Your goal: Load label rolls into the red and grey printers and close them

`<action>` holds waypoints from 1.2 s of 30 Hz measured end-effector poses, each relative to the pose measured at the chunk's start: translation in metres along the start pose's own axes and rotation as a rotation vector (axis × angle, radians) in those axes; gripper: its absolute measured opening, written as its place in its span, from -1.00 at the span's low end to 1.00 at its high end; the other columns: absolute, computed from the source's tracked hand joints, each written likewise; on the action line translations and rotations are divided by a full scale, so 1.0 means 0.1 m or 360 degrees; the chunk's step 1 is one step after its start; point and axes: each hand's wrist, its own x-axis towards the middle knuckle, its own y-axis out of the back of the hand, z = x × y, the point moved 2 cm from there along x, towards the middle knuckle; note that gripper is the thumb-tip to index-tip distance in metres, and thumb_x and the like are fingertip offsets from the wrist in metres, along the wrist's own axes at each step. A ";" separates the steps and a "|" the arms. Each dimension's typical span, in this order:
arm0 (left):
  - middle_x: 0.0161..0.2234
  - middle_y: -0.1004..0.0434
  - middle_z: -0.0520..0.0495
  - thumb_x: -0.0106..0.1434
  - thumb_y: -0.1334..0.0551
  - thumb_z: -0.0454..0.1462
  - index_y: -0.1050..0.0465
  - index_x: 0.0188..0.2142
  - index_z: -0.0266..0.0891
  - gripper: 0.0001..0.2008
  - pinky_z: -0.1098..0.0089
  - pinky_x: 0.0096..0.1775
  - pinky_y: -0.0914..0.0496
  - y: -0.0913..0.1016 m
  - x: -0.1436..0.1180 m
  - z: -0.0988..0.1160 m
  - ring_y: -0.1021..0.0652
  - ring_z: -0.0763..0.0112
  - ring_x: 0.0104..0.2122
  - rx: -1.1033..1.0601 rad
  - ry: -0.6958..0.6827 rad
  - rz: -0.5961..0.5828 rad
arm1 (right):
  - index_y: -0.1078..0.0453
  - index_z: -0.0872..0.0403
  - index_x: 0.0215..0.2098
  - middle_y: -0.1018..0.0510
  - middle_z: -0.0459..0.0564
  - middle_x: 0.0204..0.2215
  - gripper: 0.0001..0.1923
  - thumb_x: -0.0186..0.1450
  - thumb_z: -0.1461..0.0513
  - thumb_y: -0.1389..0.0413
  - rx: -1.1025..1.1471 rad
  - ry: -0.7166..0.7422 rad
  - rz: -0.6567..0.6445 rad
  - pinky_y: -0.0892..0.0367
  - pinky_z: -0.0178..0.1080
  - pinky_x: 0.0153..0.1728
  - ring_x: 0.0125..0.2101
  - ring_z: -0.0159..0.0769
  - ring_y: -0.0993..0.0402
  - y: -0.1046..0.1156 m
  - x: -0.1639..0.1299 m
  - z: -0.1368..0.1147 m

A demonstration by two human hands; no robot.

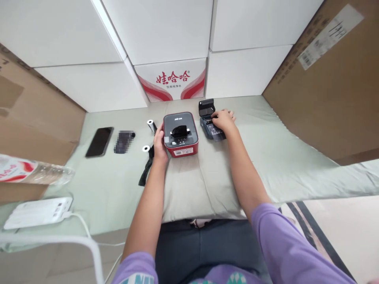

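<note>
My left hand [160, 146] rests against the left side of a red box-shaped device [181, 136] with a dark grey top, its fingers lying along the side. A black piece is set in the middle of that top. My right hand [225, 120] is bent over a small dark portable printer [206, 127] whose lid [206, 107] stands open. The fingertips are closed together at the printer's opening, and what they pinch is hidden. A dark printed sheet or film [218, 134] sticks out below that hand.
Two white paper rolls [152, 126] and a black strap or pouch [145, 171] lie left of the red device. Farther left are a phone [100, 142], a blurred-out item [123, 142], a bottle [50, 172] and a white power bank [38, 213] with a cable. White cartons [174, 88] line the back.
</note>
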 end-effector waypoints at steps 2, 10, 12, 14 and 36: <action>0.24 -0.55 -0.06 0.25 -0.32 0.07 -0.59 0.13 -0.07 -0.47 0.19 0.36 -0.30 0.00 0.00 -0.01 -0.45 0.12 0.32 0.0024 0.0000 -0.0006 | -0.62 -0.09 0.06 -0.42 0.27 0.17 -0.62 0.31 0.21 -0.14 -0.0065 -0.0036 -0.0085 -0.10 0.30 0.21 0.25 0.31 -0.14 0.00 0.01 -0.04; 0.24 -0.55 -0.06 0.28 -0.29 0.04 -0.59 0.12 -0.08 -0.51 0.21 0.37 -0.27 -0.01 0.00 -0.02 -0.44 0.16 0.33 0.0012 0.0009 0.0017 | -0.62 0.03 -0.02 -0.40 0.31 0.16 -0.59 0.14 0.28 -0.35 -0.0476 0.0019 -0.0430 -0.11 0.43 0.22 0.30 0.43 -0.08 0.11 0.31 -0.27; 0.23 -0.56 -0.07 0.28 -0.29 0.04 -0.60 0.11 -0.08 -0.52 0.19 0.37 -0.27 -0.02 0.00 -0.03 -0.44 0.15 0.33 0.0010 0.0015 0.0020 | -0.61 0.05 -0.09 -0.36 0.29 0.19 -0.62 0.10 0.33 -0.35 -0.0535 0.0128 -0.0491 -0.17 0.36 0.23 0.26 0.38 -0.17 0.15 0.35 -0.28; 0.22 -0.57 -0.08 0.28 -0.30 0.02 -0.60 0.10 -0.09 -0.53 0.17 0.38 -0.26 -0.02 0.00 -0.03 -0.45 0.14 0.32 0.0003 -0.0001 0.0018 | -0.57 0.05 -0.12 -0.30 0.23 0.23 -0.64 0.09 0.37 -0.33 -0.0520 0.0279 -0.0590 -0.28 0.19 0.20 0.15 0.23 -0.34 0.18 0.35 -0.25; 0.21 -0.57 -0.08 0.26 -0.29 0.00 -0.59 0.10 -0.10 -0.53 0.21 0.30 -0.35 -0.01 0.06 -0.13 -0.50 0.18 0.26 -0.0073 0.0053 0.0050 | -0.42 0.05 0.03 -0.60 0.20 -0.05 -0.70 0.33 0.26 -0.14 -0.0107 0.0172 0.0028 -0.39 0.07 0.10 -0.01 0.03 -0.53 0.73 -0.10 0.82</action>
